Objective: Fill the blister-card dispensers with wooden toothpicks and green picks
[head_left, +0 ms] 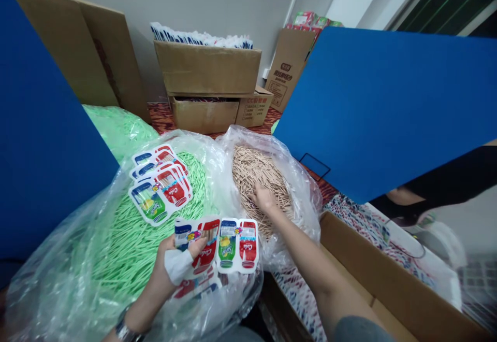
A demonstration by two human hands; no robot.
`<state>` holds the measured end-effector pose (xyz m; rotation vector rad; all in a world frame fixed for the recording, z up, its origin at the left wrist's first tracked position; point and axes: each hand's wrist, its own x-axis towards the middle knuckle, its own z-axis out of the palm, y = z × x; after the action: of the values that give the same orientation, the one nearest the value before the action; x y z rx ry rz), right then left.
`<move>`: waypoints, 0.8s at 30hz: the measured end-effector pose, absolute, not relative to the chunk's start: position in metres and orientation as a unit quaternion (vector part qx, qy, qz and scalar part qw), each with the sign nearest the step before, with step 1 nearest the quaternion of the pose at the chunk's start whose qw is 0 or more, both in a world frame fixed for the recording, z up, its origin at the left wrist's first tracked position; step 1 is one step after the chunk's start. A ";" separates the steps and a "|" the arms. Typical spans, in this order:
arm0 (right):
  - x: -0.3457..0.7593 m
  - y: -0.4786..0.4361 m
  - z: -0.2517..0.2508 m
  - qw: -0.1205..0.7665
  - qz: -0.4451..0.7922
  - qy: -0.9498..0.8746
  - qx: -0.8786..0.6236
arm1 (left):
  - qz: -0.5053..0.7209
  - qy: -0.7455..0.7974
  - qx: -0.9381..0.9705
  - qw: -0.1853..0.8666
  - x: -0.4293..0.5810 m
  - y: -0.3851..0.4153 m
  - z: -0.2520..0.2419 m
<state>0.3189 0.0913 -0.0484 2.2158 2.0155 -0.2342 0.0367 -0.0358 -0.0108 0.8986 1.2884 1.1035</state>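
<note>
My left hand, with a white bandage on the thumb, is closed on a strip of small printed soda-bottle packets, held above a clear plastic bag of green sticks. A loose pile of the same packets lies on the green sticks. My right hand reaches into a second clear bag of tan sticks; its fingers dig into the pile, and what they hold is hidden.
Stacked cardboard boxes stand at the back, the top one full of white-and-blue packets. An open box with printed packets sits at right. Blue panels block both sides. Another person's dark sleeve shows at right.
</note>
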 end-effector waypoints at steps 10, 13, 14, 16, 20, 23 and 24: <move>0.331 0.081 -0.029 0.008 -0.091 0.705 0.704 | 0.443 0.504 0.431 0.603 0.034 -0.040 0.001; 0.318 0.058 -0.007 -0.209 -0.195 0.728 0.623 | 0.435 0.499 0.459 0.592 0.035 -0.038 -0.003; 0.309 0.048 0.001 -0.299 -0.258 0.713 0.579 | 0.428 0.497 0.476 0.586 0.036 -0.037 -0.003; 0.285 0.027 0.017 -0.441 -0.356 0.667 0.483 | 0.413 0.485 0.508 0.580 0.038 -0.036 -0.002; 0.244 -0.003 0.038 -0.515 -0.353 0.674 0.396 | 0.384 0.464 0.556 0.573 0.035 -0.037 0.003; 0.234 -0.010 0.040 -0.493 -0.287 0.730 0.376 | 0.380 0.465 0.598 0.531 0.030 -0.039 0.005; 0.234 -0.010 0.039 -0.484 -0.268 0.745 0.373 | 0.381 0.466 0.607 0.519 0.028 -0.039 0.006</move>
<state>0.2338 -0.0104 0.0391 1.7700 3.5343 -1.2741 0.0284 -0.0390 0.0057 1.4562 1.1173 0.9142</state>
